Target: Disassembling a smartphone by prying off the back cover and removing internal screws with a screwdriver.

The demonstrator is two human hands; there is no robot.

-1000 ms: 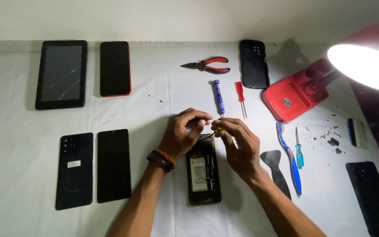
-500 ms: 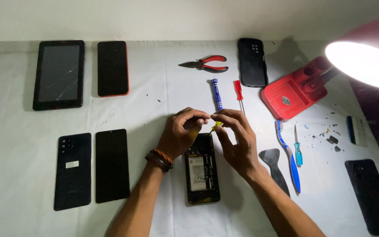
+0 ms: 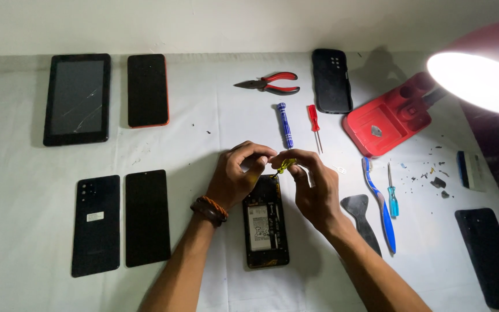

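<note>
we take the opened phone (image 3: 266,222) as our landmark; it lies back-off on the white bench (image 3: 215,133), its battery and board showing, nearest to us between our two forearms. right over its far end our left hand (image 3: 239,176), with a braided band at the wrist, and our right hand (image 3: 313,188) meet. the fingers of both hands are curled in and pinched together on a small yellow-green tool (image 3: 284,166), which sits between the fingertips, its tip pointing down at the phone's top edge; we cannot tell whether the tip touches it.

left of the opened phone lie two dark slabs side by side, a black back cover (image 3: 95,225) and a black screen panel (image 3: 147,217). right of it lie a dark pry spade (image 3: 362,222), a blue toothbrush (image 3: 381,205) and a small blue-handled screwdriver (image 3: 393,193); well off to the right is another black phone (image 3: 492,257).

beyond the opened phone lie a blue screwdriver (image 3: 285,124) and a red screwdriver (image 3: 314,124), then red-handled pliers (image 3: 270,84) and a black phone case (image 3: 331,81). far right stands a red lamp base (image 3: 388,118) under the lit lamp head (image 3: 480,81). far left lie a cracked tablet (image 3: 77,98) and a red-edged phone (image 3: 148,89).
</note>
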